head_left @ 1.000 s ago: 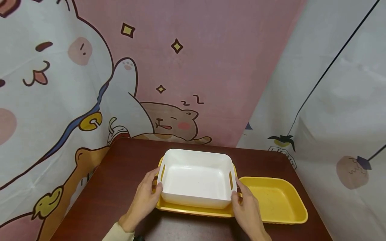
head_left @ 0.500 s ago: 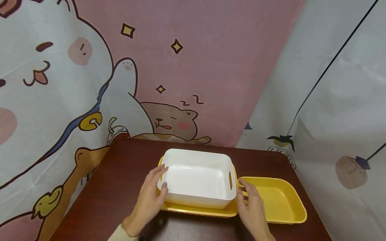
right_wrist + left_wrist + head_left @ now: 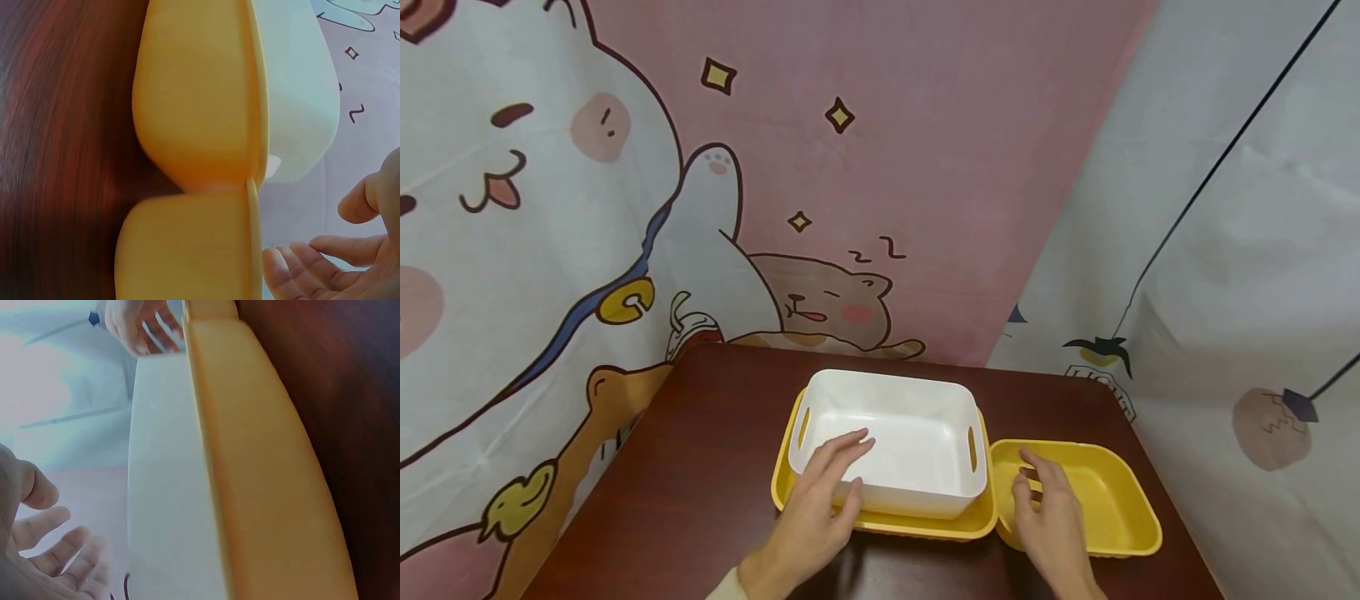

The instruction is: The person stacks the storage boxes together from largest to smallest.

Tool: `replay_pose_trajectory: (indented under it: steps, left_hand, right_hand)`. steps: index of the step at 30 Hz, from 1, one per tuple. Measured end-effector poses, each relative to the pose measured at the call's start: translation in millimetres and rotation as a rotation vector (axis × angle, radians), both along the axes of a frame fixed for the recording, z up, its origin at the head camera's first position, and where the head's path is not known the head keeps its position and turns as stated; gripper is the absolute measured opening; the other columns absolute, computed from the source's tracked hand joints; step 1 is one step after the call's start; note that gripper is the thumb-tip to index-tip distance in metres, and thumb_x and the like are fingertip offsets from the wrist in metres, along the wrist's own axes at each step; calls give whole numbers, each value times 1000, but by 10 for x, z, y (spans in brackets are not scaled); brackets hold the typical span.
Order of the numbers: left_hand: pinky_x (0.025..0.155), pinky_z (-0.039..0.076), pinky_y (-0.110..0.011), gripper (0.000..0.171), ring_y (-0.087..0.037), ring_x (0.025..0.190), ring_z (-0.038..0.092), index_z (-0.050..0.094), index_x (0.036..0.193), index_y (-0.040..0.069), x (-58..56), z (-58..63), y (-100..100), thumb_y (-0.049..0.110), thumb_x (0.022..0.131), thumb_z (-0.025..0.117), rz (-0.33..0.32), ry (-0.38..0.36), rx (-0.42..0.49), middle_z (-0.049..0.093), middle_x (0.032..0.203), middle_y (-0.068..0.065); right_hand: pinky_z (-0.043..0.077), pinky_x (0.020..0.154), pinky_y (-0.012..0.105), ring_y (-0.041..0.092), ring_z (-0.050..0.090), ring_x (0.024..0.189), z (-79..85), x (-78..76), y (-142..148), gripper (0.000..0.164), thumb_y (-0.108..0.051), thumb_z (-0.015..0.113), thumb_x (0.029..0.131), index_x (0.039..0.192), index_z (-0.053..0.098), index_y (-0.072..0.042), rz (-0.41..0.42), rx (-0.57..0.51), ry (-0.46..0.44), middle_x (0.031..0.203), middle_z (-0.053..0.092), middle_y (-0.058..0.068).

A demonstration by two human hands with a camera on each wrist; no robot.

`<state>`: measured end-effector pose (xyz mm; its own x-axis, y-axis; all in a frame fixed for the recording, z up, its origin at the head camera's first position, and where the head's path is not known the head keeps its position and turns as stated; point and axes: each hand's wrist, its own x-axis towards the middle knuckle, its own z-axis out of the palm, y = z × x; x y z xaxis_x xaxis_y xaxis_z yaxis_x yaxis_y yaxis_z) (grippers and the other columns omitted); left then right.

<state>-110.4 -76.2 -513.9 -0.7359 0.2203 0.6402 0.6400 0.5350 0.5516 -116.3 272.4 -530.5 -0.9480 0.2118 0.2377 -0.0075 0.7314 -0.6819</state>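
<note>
A white rectangular basket (image 3: 895,450) with slot handles sits inside a yellow tray (image 3: 917,527) on the table. My left hand (image 3: 816,508) hovers over the basket's near left corner, fingers loosely bent and holding nothing. To the right, my right hand (image 3: 1051,517) is above a second yellow tray (image 3: 1112,500), its fingers relaxed around nothing. In the left wrist view the left hand (image 3: 50,544) is apart from the white basket's side (image 3: 169,475). The right wrist view has the right hand (image 3: 344,250) near the second tray's rim (image 3: 253,244).
The dark reddish-brown table (image 3: 700,442) holds both trays, which stand side by side with rims touching. Behind it hangs a cloth backdrop (image 3: 940,183) with cartoon animals, and a pale cloth (image 3: 1262,292) hangs at the right.
Both hands have let go of the basket's and tray's sides. The left hand moved right, over the basket's near edge; the right hand moved right, over the second tray. The basket stays in the tray.
</note>
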Motion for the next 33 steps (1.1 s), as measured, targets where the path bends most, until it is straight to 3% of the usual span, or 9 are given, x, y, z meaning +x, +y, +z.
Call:
replay_pose_trajectory:
  steps: [3, 7, 17, 21, 26, 30, 33]
  left_hand:
    - [112, 65, -36, 65, -27, 149, 67, 67, 162, 14, 51, 7, 140, -4, 100, 78, -44, 29, -40, 66, 166, -6]
    - [108, 65, -32, 69, -24, 147, 67, 64, 165, 16, 98, 23, 321, -1, 100, 79, -109, 77, -79, 65, 166, -7]
    - [120, 59, -25, 62, -19, 149, 69, 59, 168, 13, 199, -9, 774, 9, 108, 74, -309, 161, -172, 63, 168, -9]
    - [127, 55, -27, 56, -18, 156, 64, 58, 169, 16, 272, -71, 935, 16, 114, 70, -374, 89, -226, 61, 170, -7]
    - [125, 56, -26, 52, -15, 156, 63, 60, 168, 17, 336, -152, 1109, 20, 117, 66, -419, -11, -298, 62, 171, -4]
    - [125, 55, -24, 52, -14, 156, 64, 59, 169, 13, 344, -195, 1229, 20, 118, 63, -479, -94, -345, 62, 171, -5]
    - [125, 55, -25, 52, -16, 159, 62, 57, 170, 10, 337, -225, 1313, 23, 120, 59, -523, -198, -394, 60, 174, -7]
  right_hand:
    - [72, 96, 51, 43, 78, 127, -14, 4, 71, 45, -7, 65, 114, 159, 66, 1, -12, 14, 1, 153, 69, 25]
    - [72, 93, 46, 44, 78, 127, -24, 14, 168, 46, -7, 65, 114, 159, 66, 1, -24, 27, 3, 153, 68, 26]
    - [71, 96, 53, 52, 75, 129, 5, 16, 437, 50, -13, 59, 117, 164, 61, 3, -57, 7, -35, 157, 61, 31]
    - [69, 100, 59, 55, 74, 130, 12, 10, 519, 51, -13, 59, 116, 164, 59, 4, -65, 18, -41, 158, 59, 33]
    - [61, 109, 73, 59, 67, 136, -17, -15, 611, 51, -9, 60, 113, 162, 59, 8, -87, 68, -18, 156, 59, 38]
    - [51, 115, 79, 63, 59, 142, -27, -33, 696, 51, -8, 60, 112, 160, 60, 11, -120, 87, -15, 156, 57, 43]
    - [44, 120, 80, 66, 52, 146, -27, -41, 773, 52, -9, 59, 111, 159, 60, 11, -157, 92, -32, 157, 55, 44]
